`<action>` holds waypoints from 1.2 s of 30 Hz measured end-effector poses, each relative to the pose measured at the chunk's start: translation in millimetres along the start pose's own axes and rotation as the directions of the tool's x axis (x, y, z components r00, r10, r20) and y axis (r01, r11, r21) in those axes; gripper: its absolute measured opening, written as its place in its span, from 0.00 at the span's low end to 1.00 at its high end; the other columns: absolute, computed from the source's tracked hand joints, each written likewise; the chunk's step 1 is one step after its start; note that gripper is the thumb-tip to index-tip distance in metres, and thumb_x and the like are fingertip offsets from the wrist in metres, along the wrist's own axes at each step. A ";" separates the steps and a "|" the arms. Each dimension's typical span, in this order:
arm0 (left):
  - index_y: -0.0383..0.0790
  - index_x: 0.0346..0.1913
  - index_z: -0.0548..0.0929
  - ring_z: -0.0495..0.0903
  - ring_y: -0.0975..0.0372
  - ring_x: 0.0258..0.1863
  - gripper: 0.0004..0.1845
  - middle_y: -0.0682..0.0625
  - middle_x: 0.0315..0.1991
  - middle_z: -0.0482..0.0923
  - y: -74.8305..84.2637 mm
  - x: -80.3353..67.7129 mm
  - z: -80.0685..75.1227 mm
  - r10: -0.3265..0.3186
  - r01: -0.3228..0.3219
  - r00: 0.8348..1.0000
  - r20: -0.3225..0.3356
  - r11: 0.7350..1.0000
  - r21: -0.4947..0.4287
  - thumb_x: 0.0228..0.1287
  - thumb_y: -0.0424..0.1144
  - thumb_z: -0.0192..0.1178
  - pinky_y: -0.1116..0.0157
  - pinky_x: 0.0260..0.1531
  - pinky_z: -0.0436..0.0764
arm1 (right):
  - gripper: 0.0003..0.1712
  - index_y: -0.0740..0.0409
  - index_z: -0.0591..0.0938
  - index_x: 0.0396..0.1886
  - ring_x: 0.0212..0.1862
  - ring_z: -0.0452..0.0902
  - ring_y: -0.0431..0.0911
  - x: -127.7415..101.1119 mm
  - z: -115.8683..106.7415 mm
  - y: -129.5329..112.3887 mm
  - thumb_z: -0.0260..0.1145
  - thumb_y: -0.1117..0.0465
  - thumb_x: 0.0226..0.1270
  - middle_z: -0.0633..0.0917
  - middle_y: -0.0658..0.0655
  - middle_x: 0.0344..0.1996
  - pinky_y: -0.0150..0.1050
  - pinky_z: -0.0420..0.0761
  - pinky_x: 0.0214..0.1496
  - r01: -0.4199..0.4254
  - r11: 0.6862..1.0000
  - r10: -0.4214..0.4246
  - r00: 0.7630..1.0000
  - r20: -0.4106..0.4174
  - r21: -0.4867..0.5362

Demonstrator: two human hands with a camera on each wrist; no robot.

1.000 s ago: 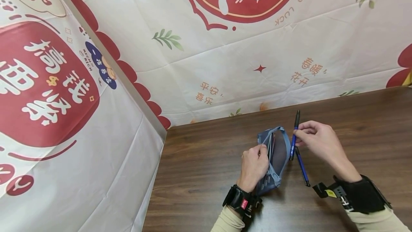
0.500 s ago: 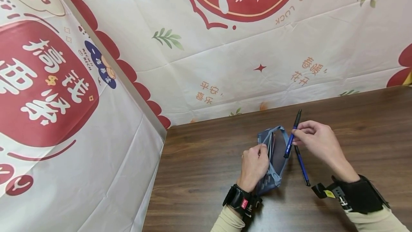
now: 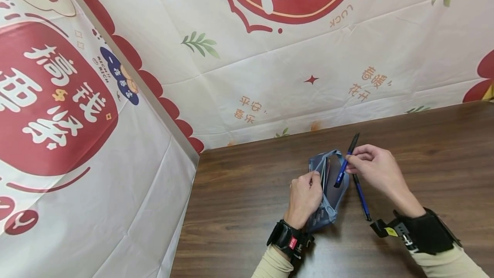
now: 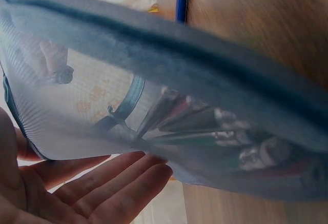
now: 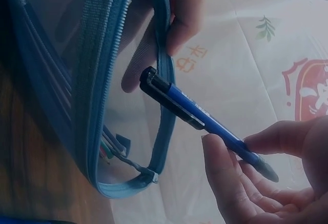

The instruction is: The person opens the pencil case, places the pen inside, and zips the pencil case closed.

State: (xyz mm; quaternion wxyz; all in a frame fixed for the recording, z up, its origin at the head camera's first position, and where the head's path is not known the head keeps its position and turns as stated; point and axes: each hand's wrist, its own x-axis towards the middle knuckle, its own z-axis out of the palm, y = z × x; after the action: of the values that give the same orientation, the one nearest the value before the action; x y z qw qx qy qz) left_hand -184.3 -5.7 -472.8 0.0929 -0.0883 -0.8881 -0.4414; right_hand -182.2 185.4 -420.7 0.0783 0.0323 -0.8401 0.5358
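A blue mesh zip pencil case (image 3: pixel 317 221) stands unzipped on the table, its mouth spread wide. My left hand (image 3: pixel 304 196) pinches the near-left rim of that mouth. Between thumb and fingertips, my right hand (image 3: pixel 378 170) holds a blue pen (image 5: pixel 195 115) with a black clip and a dark tip. The pen slants, its clip end over the opening of the case. A second blue pen (image 3: pixel 362 198) lies on the wood just right of the case. Through the mesh in the left wrist view, several slim pen-like items (image 4: pixel 225 134) show inside, blurred.
The brown wooden table (image 3: pixel 239 209) ends at a white printed cloth (image 3: pixel 216 93) hanging behind it. Another printed cloth (image 3: pixel 127 192) hangs along the left side. Black camera straps sit on both wrists.
My right hand has shifted left with the pen, tilting it, so its clip end moved from beside the case to over its mouth. The left hand and case have stayed put.
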 end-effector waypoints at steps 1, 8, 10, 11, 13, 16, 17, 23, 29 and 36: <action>0.49 0.15 0.66 0.57 0.68 0.09 0.25 0.60 0.11 0.57 0.1 -0.2 -0.2 -0.002 0.002 1.000 0.006 1.000 -0.001 0.76 0.47 0.46 0.68 0.12 0.59 | 0.18 0.73 0.76 0.47 0.27 0.85 0.37 -0.1 1.0 0.4 0.59 0.58 0.74 0.87 0.66 0.33 0.31 0.82 0.30 0.000 1.000 0.000 1.000 0.002 0.002; 0.49 0.15 0.66 0.57 0.68 0.08 0.25 0.60 0.11 0.57 0.1 -0.6 -0.7 0.004 -0.004 1.000 0.006 1.000 -0.004 0.76 0.46 0.47 0.69 0.11 0.59 | 0.19 0.73 0.75 0.49 0.28 0.86 0.39 -0.5 5.5 1.4 0.60 0.57 0.75 0.87 0.66 0.34 0.31 0.82 0.31 -0.026 1.000 0.026 0.999 0.020 0.006; 0.49 0.15 0.66 0.57 0.68 0.08 0.25 0.60 0.11 0.57 0.0 -0.4 -0.7 0.010 -0.010 1.000 0.005 1.000 -0.008 0.76 0.46 0.46 0.69 0.11 0.59 | 0.19 0.73 0.75 0.49 0.28 0.86 0.39 -0.4 6.2 1.5 0.59 0.57 0.75 0.87 0.66 0.34 0.31 0.82 0.31 -0.033 0.999 0.033 0.999 0.027 0.009; 0.49 0.15 0.66 0.56 0.68 0.08 0.25 0.60 0.11 0.57 -0.2 -0.3 -0.7 0.012 -0.012 1.000 0.004 1.000 -0.010 0.76 0.46 0.46 0.69 0.11 0.59 | 0.19 0.73 0.75 0.49 0.28 0.85 0.38 -0.3 6.5 1.6 0.59 0.57 0.75 0.87 0.66 0.34 0.31 0.82 0.31 -0.036 0.999 0.035 0.999 0.031 0.013; 0.48 0.15 0.66 0.56 0.68 0.08 0.25 0.60 0.11 0.57 -0.4 -0.2 -0.6 0.014 -0.014 1.000 0.003 1.000 -0.013 0.76 0.46 0.46 0.69 0.11 0.58 | 0.19 0.73 0.75 0.49 0.28 0.85 0.37 -0.3 7.0 1.6 0.59 0.58 0.75 0.87 0.66 0.34 0.32 0.82 0.31 -0.040 0.999 0.039 0.998 0.040 0.020; 0.48 0.15 0.66 0.56 0.68 0.08 0.25 0.60 0.11 0.57 -0.5 -0.1 -0.5 0.016 -0.016 1.000 -0.006 1.000 -0.011 0.76 0.46 0.47 0.69 0.11 0.58 | 0.19 0.74 0.75 0.49 0.29 0.86 0.39 -0.3 8.1 1.6 0.59 0.59 0.74 0.87 0.66 0.35 0.33 0.83 0.31 -0.045 0.999 0.043 0.997 0.056 0.025; 0.48 0.15 0.66 0.56 0.68 0.08 0.25 0.60 0.11 0.57 -0.4 0.0 -0.5 0.016 -0.017 1.000 -0.010 1.000 -0.009 0.76 0.46 0.47 0.69 0.12 0.58 | 0.19 0.74 0.75 0.49 0.29 0.86 0.40 -0.2 8.5 1.8 0.59 0.59 0.74 0.87 0.66 0.35 0.33 0.83 0.31 -0.048 0.999 0.046 0.997 0.062 0.026; 0.49 0.15 0.67 0.58 0.68 0.09 0.25 0.61 0.11 0.58 0.0 0.9 -0.6 0.014 -0.014 1.000 -0.020 1.000 -0.005 0.75 0.46 0.48 0.68 0.12 0.59 | 0.19 0.74 0.74 0.50 0.31 0.87 0.46 1.6 11.9 3.2 0.60 0.60 0.74 0.87 0.67 0.36 0.34 0.83 0.32 -0.076 0.997 0.073 0.992 0.104 0.031; 0.49 0.15 0.66 0.58 0.68 0.09 0.25 0.61 0.11 0.57 -0.6 1.8 -0.8 0.017 -0.017 1.000 -0.020 1.000 0.006 0.75 0.46 0.47 0.68 0.12 0.59 | 0.19 0.75 0.74 0.50 0.32 0.87 0.48 2.2 14.8 3.3 0.60 0.61 0.73 0.87 0.67 0.37 0.37 0.84 0.35 -0.103 0.994 0.097 0.985 0.141 0.032; 0.49 0.15 0.67 0.58 0.69 0.09 0.25 0.61 0.11 0.58 -1.5 2.6 -1.3 0.011 -0.011 1.000 -0.006 1.000 -0.016 0.76 0.45 0.47 0.68 0.11 0.58 | 0.18 0.77 0.72 0.51 0.33 0.87 0.50 3.4 19.6 3.2 0.60 0.64 0.71 0.87 0.66 0.36 0.39 0.85 0.36 -0.140 0.989 0.130 0.975 0.180 0.045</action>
State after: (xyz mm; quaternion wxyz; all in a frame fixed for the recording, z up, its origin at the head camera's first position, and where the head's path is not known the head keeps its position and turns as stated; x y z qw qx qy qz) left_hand -187.1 -7.4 -472.6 0.0971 -0.0927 -0.8839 -0.4481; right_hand -187.9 169.1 -431.1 -0.0339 0.0248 -0.8282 0.5588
